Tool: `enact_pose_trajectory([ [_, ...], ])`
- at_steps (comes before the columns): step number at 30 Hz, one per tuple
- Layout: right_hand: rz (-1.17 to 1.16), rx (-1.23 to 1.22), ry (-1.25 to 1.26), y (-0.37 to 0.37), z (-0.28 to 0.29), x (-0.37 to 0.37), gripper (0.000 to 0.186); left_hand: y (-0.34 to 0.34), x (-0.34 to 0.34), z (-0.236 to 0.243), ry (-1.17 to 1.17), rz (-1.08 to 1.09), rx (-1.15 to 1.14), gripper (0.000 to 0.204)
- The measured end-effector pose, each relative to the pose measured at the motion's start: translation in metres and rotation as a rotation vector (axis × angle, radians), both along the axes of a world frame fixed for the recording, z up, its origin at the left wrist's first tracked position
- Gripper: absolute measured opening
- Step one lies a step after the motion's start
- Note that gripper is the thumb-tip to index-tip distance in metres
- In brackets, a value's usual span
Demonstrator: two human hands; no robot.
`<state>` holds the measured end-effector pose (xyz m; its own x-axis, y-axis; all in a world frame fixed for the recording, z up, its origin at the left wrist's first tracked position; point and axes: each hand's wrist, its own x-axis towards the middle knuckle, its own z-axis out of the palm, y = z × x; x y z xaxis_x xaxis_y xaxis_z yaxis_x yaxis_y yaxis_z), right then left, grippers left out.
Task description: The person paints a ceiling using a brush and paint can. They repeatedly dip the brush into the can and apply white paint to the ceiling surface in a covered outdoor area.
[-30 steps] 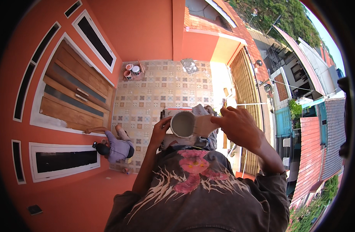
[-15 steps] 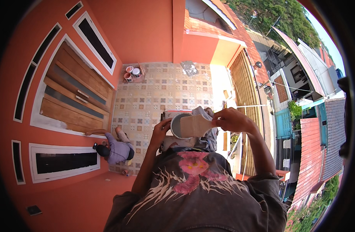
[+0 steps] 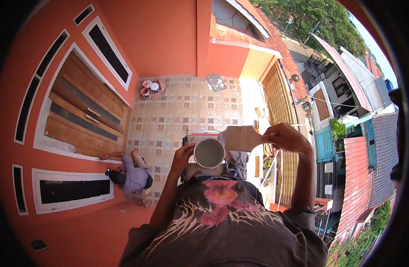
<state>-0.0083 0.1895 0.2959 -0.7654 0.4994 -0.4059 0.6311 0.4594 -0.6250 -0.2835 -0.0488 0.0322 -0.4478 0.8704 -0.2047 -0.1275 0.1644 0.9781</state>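
Observation:
My left hand [image 3: 184,154] grips the side of a round, pale tub [image 3: 209,154] in front of my chest. Inside the tub is a smooth greyish surface. Pinched at its narrow end by my right hand [image 3: 284,138], a flat brown paddle-shaped piece [image 3: 241,138], like cardboard, lies level just right of the tub. Its broad end comes close to the tub's rim; whether they touch, I cannot tell. A red-edged, flat thing [image 3: 203,134] shows partly behind the tub, and grey cloth [image 3: 238,164] is below the paddle piece.
Far below, a co-worker [image 3: 135,173] crouches beside the wooden door [image 3: 82,104], one arm reaching toward its base. Paint buckets [image 3: 150,88] and a stained grey sheet [image 3: 216,82] lie on the patterned tile floor [image 3: 182,104]. A slatted railing [image 3: 280,107] runs along the right.
The paddle piece has moved right, from over the tub's opening to beside it, along with my right hand. The tub's opening now shows fully.

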Motion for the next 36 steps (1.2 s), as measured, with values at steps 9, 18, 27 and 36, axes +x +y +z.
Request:
enact_pose_trajectory([
  [9,-0.275,-0.408,0.541,0.02,0.023,-0.022,0.027,0.024,-0.015,-0.014,0.149,0.164,-0.086,0.028],
  [18,-0.349,-0.357,1.038,0.061,0.07,-0.105,0.034,0.09,-0.05,-0.106,0.781,0.438,0.122,0.024],
  [27,-0.293,-0.09,1.379,0.082,0.151,-0.188,0.026,0.11,-0.034,-0.073,0.754,0.278,-0.165,0.025],
  [36,-0.028,0.565,1.425,0.123,0.199,-0.267,0.027,0.113,-0.036,-0.082,0.836,0.316,-0.136,0.013],
])
